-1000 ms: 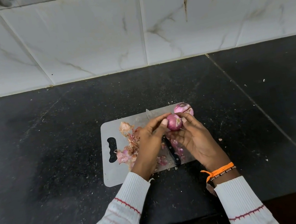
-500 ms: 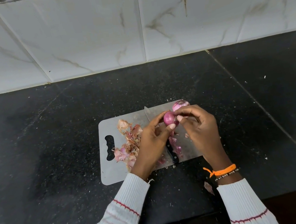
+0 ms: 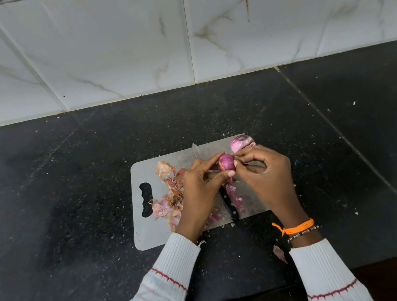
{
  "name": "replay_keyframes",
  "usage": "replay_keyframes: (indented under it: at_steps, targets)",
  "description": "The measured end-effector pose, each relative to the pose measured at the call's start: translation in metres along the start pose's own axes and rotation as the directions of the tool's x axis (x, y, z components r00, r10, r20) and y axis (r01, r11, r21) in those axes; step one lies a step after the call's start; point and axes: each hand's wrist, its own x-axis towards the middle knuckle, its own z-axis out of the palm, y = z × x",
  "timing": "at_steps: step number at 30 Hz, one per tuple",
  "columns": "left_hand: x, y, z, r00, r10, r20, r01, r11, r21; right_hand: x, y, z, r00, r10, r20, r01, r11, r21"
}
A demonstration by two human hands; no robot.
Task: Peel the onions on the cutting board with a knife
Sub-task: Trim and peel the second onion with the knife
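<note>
A small purple onion is held just above the grey cutting board. My left hand grips it from the left with thumb and fingers. From the right, my right hand pinches the onion's skin with its fingertips. A black-handled knife lies on the board under my hands, and its blade tip shows beyond my left hand. A second, paler peeled onion rests at the board's far right corner. Onion skins are piled on the board's left part.
The board lies on a black stone counter strewn with small skin scraps, one larger scrap near my right wrist. A white marble-tiled wall rises behind the counter. The counter's front edge runs just below my sleeves.
My right hand turned from palm-up under the onion to fingers curled over it, pinching the skin. The onion stayed between both hands, and the view shifted slightly.
</note>
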Motion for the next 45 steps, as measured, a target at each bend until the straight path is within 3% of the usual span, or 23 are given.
replay_keyframes:
  at_steps: [8, 11, 15, 18, 23, 25, 29, 32, 35, 45]
  targets:
    - [0.001, -0.003, 0.001, 1.0, -0.016, 0.003, 0.015, 1.0, 0.017, 0.002, 0.004, -0.002, 1.0, 0.008, 0.028, -0.008, 1.0, 0.012]
    - [0.0, -0.002, 0.001, 0.999, -0.028, 0.023, 0.028, 1.0, 0.002, 0.001, 0.001, -0.003, 0.991, 0.132, 0.01, -0.132, 0.988, 0.075]
    - [0.0, -0.002, 0.001, 0.999, -0.034, 0.032, 0.036, 0.997, -0.064, 0.0, 0.001, -0.003, 0.924, 0.38, 0.034, -0.371, 0.874, 0.312]
    - [0.0, -0.002, 0.0, 0.997, -0.064, 0.047, 0.071, 0.984, -0.162, 0.0, 0.004, -0.003, 0.899, 0.437, 0.033, -0.426, 0.856, 0.294]
    - [-0.001, 0.001, 0.0, 0.988, -0.116, 0.105, 0.142, 0.943, -0.302, -0.002, 0.007, -0.005, 0.954, 0.298, -0.038, -0.3, 0.951, -0.074]
    - [-0.001, 0.0, 0.001, 0.987, -0.116, 0.115, 0.148, 0.932, -0.332, -0.003, 0.006, -0.007, 0.964, 0.253, -0.078, -0.261, 0.955, -0.143]
    - [-0.002, -0.002, 0.002, 0.979, -0.132, 0.153, 0.182, 0.905, -0.384, -0.003, 0.005, -0.006, 0.96, 0.281, -0.02, -0.281, 0.955, -0.097]
    - [-0.003, -0.001, 0.004, 0.983, -0.096, 0.155, 0.148, 0.918, -0.367, -0.004, -0.003, 0.0, 0.975, 0.217, -0.042, -0.218, 0.976, -0.013]
    - [-0.003, -0.002, 0.005, 0.989, -0.079, 0.127, 0.117, 0.939, -0.324, -0.005, -0.009, 0.005, 0.985, 0.158, -0.07, -0.156, 0.987, 0.03]
    - [-0.001, -0.002, 0.008, 1.0, -0.008, 0.003, 0.008, 0.984, -0.177, -0.007, -0.013, 0.008, 0.983, 0.166, -0.083, -0.165, 0.986, 0.013]
